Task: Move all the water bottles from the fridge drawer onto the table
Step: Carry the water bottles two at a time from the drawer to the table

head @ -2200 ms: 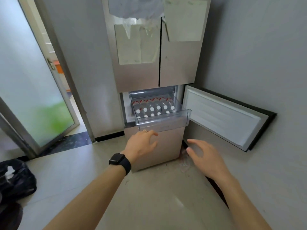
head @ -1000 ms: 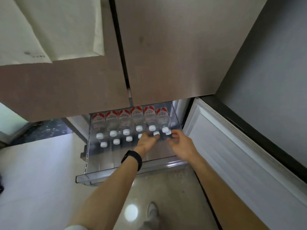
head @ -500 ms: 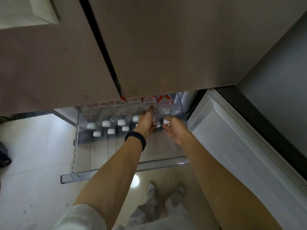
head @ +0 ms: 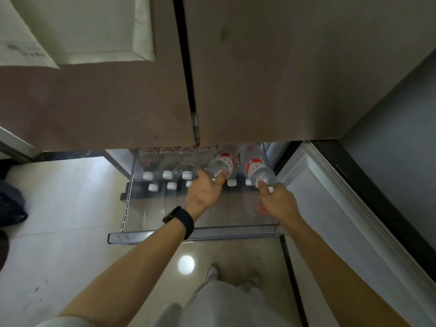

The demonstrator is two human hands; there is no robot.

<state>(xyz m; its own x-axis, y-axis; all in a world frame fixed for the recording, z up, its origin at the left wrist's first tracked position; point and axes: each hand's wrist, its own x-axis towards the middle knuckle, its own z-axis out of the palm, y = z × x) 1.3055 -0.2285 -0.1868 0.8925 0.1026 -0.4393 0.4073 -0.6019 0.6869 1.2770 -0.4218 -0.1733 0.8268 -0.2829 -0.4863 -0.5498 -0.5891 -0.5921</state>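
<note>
The clear fridge drawer [head: 193, 236] is pulled out below the closed upper doors. Several water bottles [head: 168, 166] with white caps and red labels stand in rows at its back. My left hand [head: 205, 191], with a black watch on the wrist, grips one bottle [head: 221, 165] by its neck end and holds it tilted above the rows. My right hand [head: 277, 200] grips a second bottle [head: 258, 172] the same way, lifted near the drawer's right side. The far ends of the rear bottles are hidden under the fridge doors.
The open lower fridge door [head: 335, 208] stands close on the right against a grey wall. Beige floor tiles [head: 66, 208] spread to the left, with a dark bag [head: 10, 206] at the left edge. My feet [head: 212, 272] stand just before the drawer front.
Both hands closed on bottles at the right of the rows and have lifted them up and tilted them. The camera has leaned further over the drawer.
</note>
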